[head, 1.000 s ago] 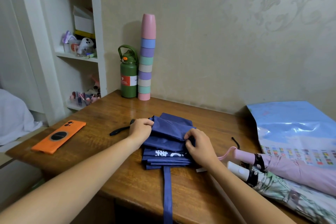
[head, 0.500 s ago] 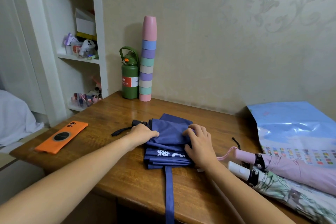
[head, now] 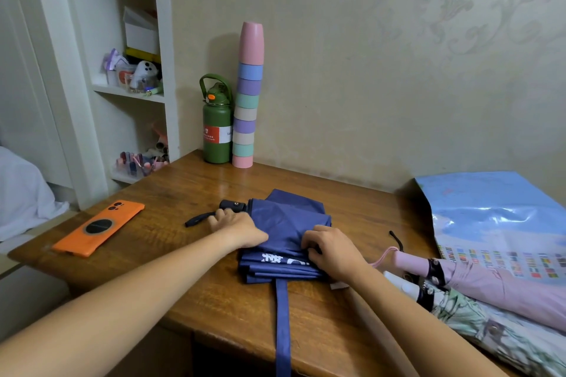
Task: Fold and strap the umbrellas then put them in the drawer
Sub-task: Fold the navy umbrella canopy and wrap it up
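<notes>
Our right hand (head: 332, 251) has its fingers curled over the near folds of the navy umbrella (head: 284, 232), pinching the pleats down by the white lettering. Our left hand (head: 237, 228) lies flatter along the canopy's left edge; a second ago it was bunched on the cloth, and it has slid toward the black handle (head: 233, 206), which now shows — whether its fingers actually grip anything we cannot tell. The canopy looks flatter, so we judge the folding nearly done and the strapping next. The umbrella lies mid-desk (head: 183, 193), its strap (head: 282, 324) hanging loose over the front edge. The strap's end is cut off below, and no drawer front is clearly visible. The pink umbrella (head: 490, 281) and floral umbrella (head: 490, 327) wait at right, partly out of frame.
</notes>
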Demonstrator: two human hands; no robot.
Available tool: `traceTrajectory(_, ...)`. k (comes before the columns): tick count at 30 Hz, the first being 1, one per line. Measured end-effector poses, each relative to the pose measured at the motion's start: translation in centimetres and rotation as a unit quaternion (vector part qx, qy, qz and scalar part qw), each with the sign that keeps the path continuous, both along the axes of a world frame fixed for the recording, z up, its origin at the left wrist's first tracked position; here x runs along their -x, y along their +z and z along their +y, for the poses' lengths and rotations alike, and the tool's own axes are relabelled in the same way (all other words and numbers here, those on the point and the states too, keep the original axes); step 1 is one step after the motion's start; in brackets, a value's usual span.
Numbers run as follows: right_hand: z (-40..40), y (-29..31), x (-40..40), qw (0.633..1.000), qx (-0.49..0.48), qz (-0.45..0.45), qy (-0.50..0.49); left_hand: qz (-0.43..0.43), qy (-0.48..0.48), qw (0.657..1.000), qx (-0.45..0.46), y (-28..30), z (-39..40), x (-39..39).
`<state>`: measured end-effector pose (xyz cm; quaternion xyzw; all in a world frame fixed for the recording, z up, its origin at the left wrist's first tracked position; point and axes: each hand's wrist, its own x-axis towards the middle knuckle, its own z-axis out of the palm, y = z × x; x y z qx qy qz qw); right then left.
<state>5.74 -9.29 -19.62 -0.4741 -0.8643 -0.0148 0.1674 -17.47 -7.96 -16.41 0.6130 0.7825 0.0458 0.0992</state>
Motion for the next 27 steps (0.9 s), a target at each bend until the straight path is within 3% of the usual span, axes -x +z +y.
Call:
traceTrajectory(2,0.4,0.2,-0.2,1.0,0.023,0.002,0.01,0.01,-0.019,0.992,-0.124,0.6,-0.1,-1.2)
traceTrajectory(4,0.7,0.1,-0.4,0.999,0.041,0.006,0.023,0.009,-0.118,0.959,-0.258,0.2,0.2,-2.0)
traceTrajectory(5,0.8,0.2,-0.5,0.998,0.047,0.01,0.029,0.002,-0.184,0.943,-0.277,-0.3,0.5,-2.3)
traceTrajectory(8,0.9,0.8,-0.7,0.997,0.062,0.008,0.047,0.021,-0.298,0.936,-0.187,-2.5,1.3,-2.3)
traceTrajectory(11,0.8,1.6,-0.9,0.993,0.105,0.013,0.054,0.057,-0.302,0.944,-0.115,-5.3,1.8,-2.0)
traceTrajectory(13,1.4,1.8,-1.0,0.992,0.102,0.062,0.024,0.058,-0.299,0.945,-0.12,-6.2,1.8,-2.0)
traceTrajectory(16,3.5,1.5,-1.2,0.978,0.035,0.178,-0.098,0.052,-0.307,0.944,-0.108,-6.4,1.9,-2.0)
traceTrajectory(18,5.0,1.8,-1.2,0.951,0.047,0.232,-0.197,0.051,-0.317,0.944,-0.076,-5.9,1.9,-1.9)
traceTrajectory(21,7.3,1.9,-1.3,0.89,0.18,0.281,-0.309,0.033,-0.336,0.941,-0.003,-4.7,1.8,-1.7)
traceTrajectory(27,10.4,2.2,-0.1,0.773,0.289,0.462,-0.325,0.049,-0.347,0.934,0.073,-3.5,2.1,-1.6)
